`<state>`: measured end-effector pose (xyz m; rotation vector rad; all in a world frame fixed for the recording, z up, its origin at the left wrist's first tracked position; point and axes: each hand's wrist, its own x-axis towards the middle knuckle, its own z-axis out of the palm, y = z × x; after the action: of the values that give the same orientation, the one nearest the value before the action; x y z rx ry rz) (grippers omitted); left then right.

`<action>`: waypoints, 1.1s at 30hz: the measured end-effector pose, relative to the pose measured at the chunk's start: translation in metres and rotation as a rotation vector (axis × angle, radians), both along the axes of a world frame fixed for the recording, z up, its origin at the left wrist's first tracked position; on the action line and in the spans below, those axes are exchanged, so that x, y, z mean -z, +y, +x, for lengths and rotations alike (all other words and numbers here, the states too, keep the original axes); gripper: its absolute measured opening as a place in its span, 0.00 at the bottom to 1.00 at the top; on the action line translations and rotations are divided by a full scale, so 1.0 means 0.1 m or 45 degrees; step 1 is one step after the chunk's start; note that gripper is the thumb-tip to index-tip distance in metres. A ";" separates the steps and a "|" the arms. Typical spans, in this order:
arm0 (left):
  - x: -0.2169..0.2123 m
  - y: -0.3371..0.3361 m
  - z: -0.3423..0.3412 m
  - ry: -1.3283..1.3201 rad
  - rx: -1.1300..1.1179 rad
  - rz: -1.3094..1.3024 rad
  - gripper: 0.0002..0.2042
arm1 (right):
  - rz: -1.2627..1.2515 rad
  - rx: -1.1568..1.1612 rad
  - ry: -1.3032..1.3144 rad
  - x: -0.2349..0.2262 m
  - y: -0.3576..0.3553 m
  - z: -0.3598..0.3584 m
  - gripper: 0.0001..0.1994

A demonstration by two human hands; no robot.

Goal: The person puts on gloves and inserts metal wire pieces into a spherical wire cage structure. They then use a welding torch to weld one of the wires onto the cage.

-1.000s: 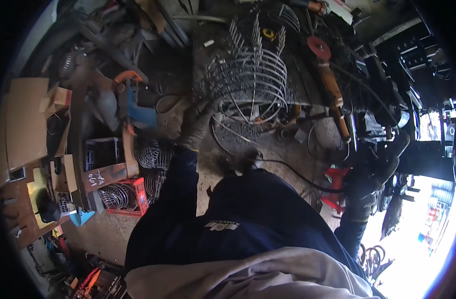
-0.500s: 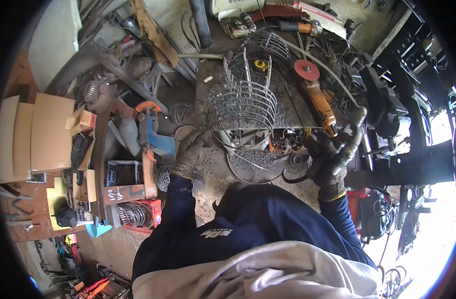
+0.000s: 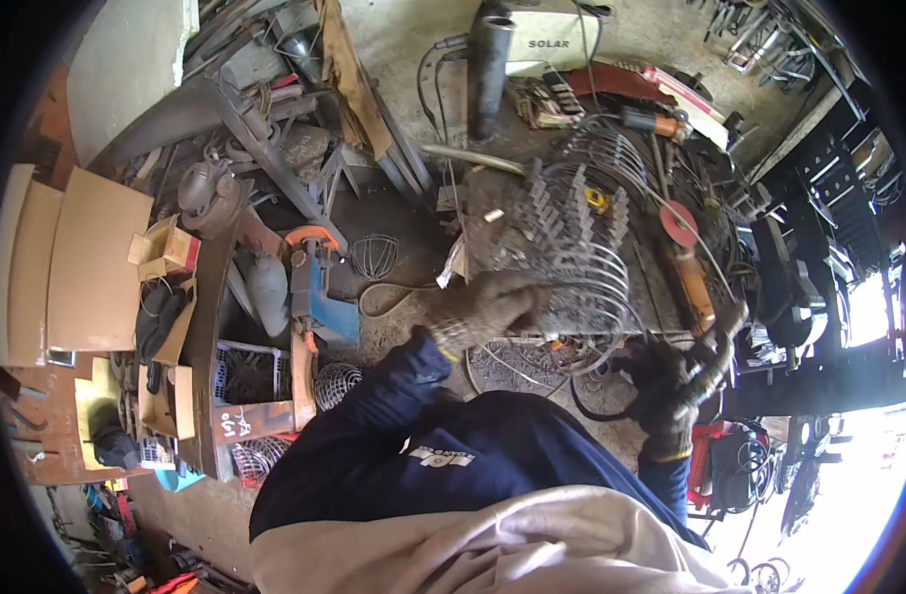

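Observation:
A round cage of steel rings (image 3: 601, 272) lies on the dark metal worktable (image 3: 492, 238), with toothed metal strips (image 3: 579, 203) standing at its far side. My left hand (image 3: 492, 305), in a dirty knit glove, reaches to the cage's near left edge. Its fingers point right and look slightly apart, though blur hides whether they touch the rings. My right hand (image 3: 675, 384), gloved too, is near the table's right front edge, some fingers curled and one stretched upward. What it holds is dark and hard to make out. A black curved cable (image 3: 596, 411) runs up to it.
An orange angle grinder (image 3: 692, 282) with a red disc (image 3: 678, 225) lies right of the cage. A yellow tape measure (image 3: 597, 201) sits among the strips. A grey pipe (image 3: 489, 74) stands behind. Left are a blue clamp-like tool (image 3: 319, 297) and cardboard boxes (image 3: 101, 267).
My left hand has moved right, from beside the table's left edge to the ring cage. The view has shifted left. My right hand stays near the table's right front edge.

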<state>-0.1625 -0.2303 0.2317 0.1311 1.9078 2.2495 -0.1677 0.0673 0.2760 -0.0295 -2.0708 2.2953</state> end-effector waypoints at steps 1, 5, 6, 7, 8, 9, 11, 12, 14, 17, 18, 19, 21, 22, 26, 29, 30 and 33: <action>0.02 -0.06 -0.11 -0.011 0.084 -0.038 0.12 | 0.026 0.100 0.149 -0.08 -0.23 0.01 0.29; -0.30 -0.21 -0.49 0.031 0.321 -0.303 0.14 | -0.003 0.373 0.225 -0.24 -0.77 0.17 0.29; -0.29 -0.23 -0.56 0.081 0.365 -0.273 0.15 | -0.066 0.403 0.120 -0.24 -0.76 0.28 0.29; -0.26 -0.25 -0.63 0.134 0.409 -0.248 0.16 | -0.137 0.433 0.020 -0.24 -0.75 0.38 0.30; -0.24 -0.27 -0.69 0.187 0.459 -0.220 0.17 | -0.205 0.449 0.017 -0.21 -0.73 0.47 0.30; -0.24 -0.30 -0.71 0.203 0.480 -0.129 0.18 | -0.271 0.464 0.012 -0.18 -0.71 0.56 0.30; -0.24 -0.34 -0.79 0.241 0.537 0.055 0.21 | -0.170 0.525 0.247 0.01 -0.66 0.64 0.32; -0.16 -0.40 -0.87 0.250 0.577 0.075 0.24 | -0.008 0.589 0.376 0.09 -0.65 0.65 0.33; -0.05 -0.58 -0.97 0.266 0.531 0.247 0.24 | 0.753 0.829 0.658 0.25 -0.60 0.65 0.33; -0.17 -0.94 -1.15 0.312 0.425 0.355 0.23 | 1.690 1.097 0.799 0.42 -0.35 0.69 0.29; -0.26 -1.09 -1.22 0.322 0.393 0.358 0.22 | 2.106 1.181 0.714 0.52 -0.23 0.75 0.27; -0.39 -1.24 -1.27 0.363 0.257 0.239 0.21 | 2.506 1.278 0.594 0.52 -0.32 0.79 0.24; -0.61 -1.56 -1.53 0.453 0.015 0.129 0.19 | 3.329 1.547 0.351 0.53 -0.50 0.82 0.21; -0.70 -1.69 -1.77 0.510 -0.085 0.149 0.18 | 3.304 1.407 0.272 0.54 -0.46 0.87 0.20; -1.13 -2.24 -2.91 0.654 -0.186 0.266 0.10 | 2.337 1.124 -0.057 0.37 -0.60 0.89 0.09; -1.52 -2.71 -4.03 0.815 -0.188 -0.116 0.10 | 2.580 1.205 0.046 0.62 -0.50 0.89 0.14; -1.67 -2.71 -4.38 0.820 -0.190 -0.286 0.12 | 2.996 1.308 0.077 0.76 -0.42 0.93 0.17; -1.77 -2.80 -5.24 0.898 -0.155 -1.036 0.19 | 0.824 1.447 0.231 0.68 -0.77 0.71 0.27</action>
<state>-0.6867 -0.5101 0.4088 0.7676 3.0886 1.3750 -0.0964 -0.0094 0.2076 -0.7124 -1.8244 0.9130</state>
